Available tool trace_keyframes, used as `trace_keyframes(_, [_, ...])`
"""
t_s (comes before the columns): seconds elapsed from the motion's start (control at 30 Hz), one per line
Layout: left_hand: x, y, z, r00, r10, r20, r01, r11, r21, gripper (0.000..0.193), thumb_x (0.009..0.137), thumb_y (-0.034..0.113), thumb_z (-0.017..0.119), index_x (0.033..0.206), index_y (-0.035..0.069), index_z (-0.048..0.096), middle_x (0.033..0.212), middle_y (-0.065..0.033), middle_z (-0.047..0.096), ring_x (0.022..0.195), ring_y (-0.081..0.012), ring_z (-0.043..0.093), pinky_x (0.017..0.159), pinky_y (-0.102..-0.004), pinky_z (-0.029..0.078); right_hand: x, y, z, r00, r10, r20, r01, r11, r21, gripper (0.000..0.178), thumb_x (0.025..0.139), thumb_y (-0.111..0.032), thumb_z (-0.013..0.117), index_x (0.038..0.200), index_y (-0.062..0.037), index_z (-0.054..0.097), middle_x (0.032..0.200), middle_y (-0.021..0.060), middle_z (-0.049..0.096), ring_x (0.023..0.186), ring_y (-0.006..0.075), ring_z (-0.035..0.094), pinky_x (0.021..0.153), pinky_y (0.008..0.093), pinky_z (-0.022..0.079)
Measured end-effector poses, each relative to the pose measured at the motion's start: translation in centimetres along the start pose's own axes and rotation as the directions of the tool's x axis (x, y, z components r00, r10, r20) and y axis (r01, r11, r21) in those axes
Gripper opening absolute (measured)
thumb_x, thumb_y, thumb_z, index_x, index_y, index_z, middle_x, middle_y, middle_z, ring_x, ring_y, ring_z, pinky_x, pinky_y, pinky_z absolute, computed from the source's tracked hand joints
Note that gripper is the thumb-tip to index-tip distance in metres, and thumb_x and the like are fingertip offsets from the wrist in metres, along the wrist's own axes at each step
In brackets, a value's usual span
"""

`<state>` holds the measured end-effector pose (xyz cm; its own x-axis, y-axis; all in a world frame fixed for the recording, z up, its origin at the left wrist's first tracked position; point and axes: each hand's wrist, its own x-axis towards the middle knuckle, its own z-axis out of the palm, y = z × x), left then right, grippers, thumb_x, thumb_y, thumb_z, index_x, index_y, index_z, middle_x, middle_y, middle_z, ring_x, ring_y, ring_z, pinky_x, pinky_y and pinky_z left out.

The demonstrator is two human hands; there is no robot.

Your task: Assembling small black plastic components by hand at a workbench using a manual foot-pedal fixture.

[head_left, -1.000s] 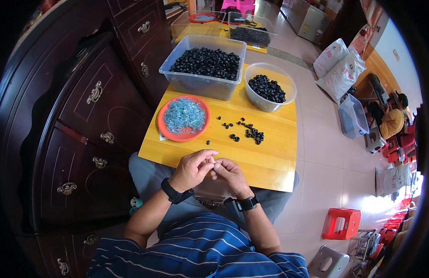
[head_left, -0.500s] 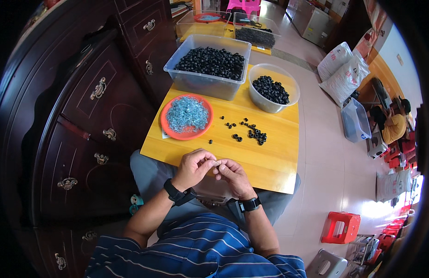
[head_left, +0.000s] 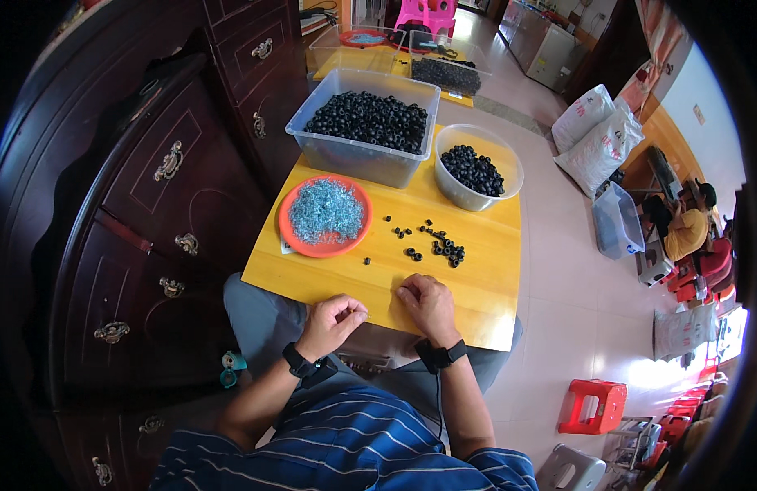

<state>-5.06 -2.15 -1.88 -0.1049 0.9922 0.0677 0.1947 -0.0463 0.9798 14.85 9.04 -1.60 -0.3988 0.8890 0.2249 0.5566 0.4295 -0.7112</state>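
My left hand (head_left: 332,326) is at the near edge of the yellow table, thumb and fingertips pressed together in a pinch. What it holds, if anything, is too small to make out. To its right, my right hand (head_left: 430,308) is over the near part of the tabletop with its fingers curled in; any object inside them is hidden. Beyond the right hand lie several loose black ring-like pieces (head_left: 448,250). An orange-red plate (head_left: 289,242) heaped with small shiny bluish clear pieces (head_left: 325,211) rests on the left. One black piece (head_left: 367,261) sits alone near the plate.
A large clear bin (head_left: 354,159) of black pieces and a round clear tub (head_left: 460,195) of them stand at the back of the table. Dark wooden cabinets (head_left: 141,213) line the left. Right are white sacks (head_left: 599,139), a red stool (head_left: 593,407) and a seated person (head_left: 687,229).
My hands have come apart from where they met at the table's near edge. The right moved right and forward over the tabletop; the left shifted slightly nearer me. The view tilted a little.
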Motion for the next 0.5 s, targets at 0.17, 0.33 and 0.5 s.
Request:
trace_keyframes(0.17, [-0.9,-0.2,-1.1,0.998,0.064,-0.013,-0.064,0.998,0.012,0.005,0.089,0.005,0.065,0.089,0.001,0.064,0.072,0.0030,0.059,0.063,-0.0028,0.051,0.058,-0.0191,0.042,1.4,0.9,-0.4,0.996,0.065,0.060,-0.066,0.998,0.010,0.016,0.081,-0.017,0.071,0.086,-0.0038,0.064,0.075,0.0136,0.067,0.067,0.0292,0.066,0.062,0.0375,0.052])
trace_keyframes(0.33, [-1.6,-0.3,-2.7,0.998,-0.003,-0.061,-0.005,0.992,-0.129,0.001,0.089,0.002,0.064,0.089,0.001,0.064,0.074,0.0024,0.059,0.065,-0.0033,0.052,0.058,-0.0187,0.043,3.5,1.9,-0.5,0.982,0.114,-0.149,-0.120,0.992,-0.035,0.022,0.083,-0.018,0.071,0.098,-0.0060,0.060,0.069,0.0108,0.063,0.062,0.0286,0.063,0.058,0.0384,0.049])
trace_keyframes(0.5, [-2.3,1.1,-3.2,0.995,0.049,-0.084,-0.049,0.999,0.005,0.004,0.088,0.005,0.066,0.088,0.001,0.065,0.075,-0.0027,0.064,0.064,-0.0073,0.058,0.059,-0.0214,0.046,4.5,1.6,-0.5,0.992,0.076,-0.098,-0.087,0.990,-0.108,0.022,0.083,-0.018,0.071,0.099,-0.0073,0.061,0.070,0.0110,0.063,0.066,0.0286,0.063,0.061,0.0391,0.049])
